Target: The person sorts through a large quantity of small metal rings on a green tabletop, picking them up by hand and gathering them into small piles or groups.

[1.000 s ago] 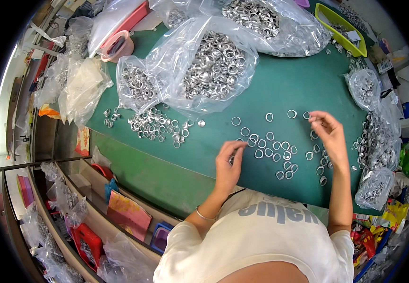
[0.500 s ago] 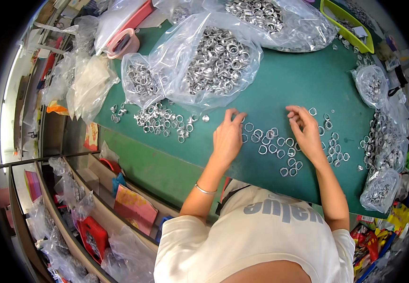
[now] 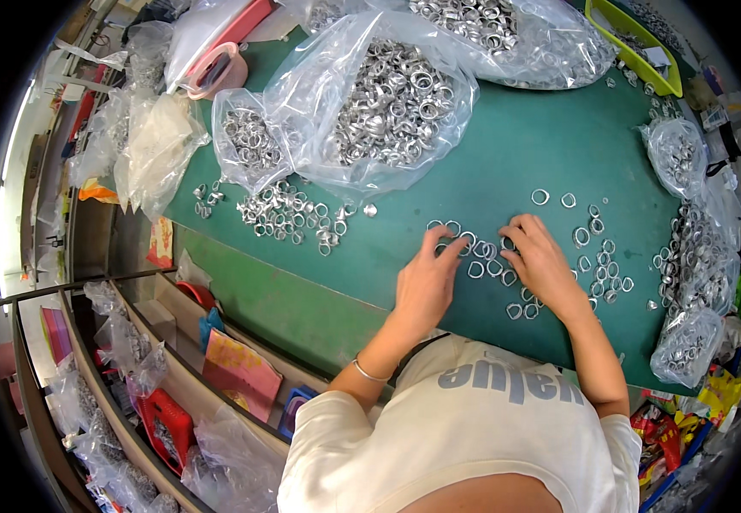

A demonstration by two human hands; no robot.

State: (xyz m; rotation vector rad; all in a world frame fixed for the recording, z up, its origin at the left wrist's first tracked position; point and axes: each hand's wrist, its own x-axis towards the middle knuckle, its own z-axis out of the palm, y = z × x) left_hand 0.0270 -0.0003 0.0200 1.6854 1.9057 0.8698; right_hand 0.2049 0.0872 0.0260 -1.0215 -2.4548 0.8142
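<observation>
silver rings (image 3: pixel 484 250) lie between left hand (image 3: pixel 425 285) and right hand (image 3: pixel 545 263), both curled, grip unclear.

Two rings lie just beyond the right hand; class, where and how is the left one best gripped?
Best pinch the ring across its outer rim, probably from above and the near side: it appears to lie flat, apart from the others, and the right hand is nearest.

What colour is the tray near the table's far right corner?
The tray is lime green; it shows best in the head view.
</observation>
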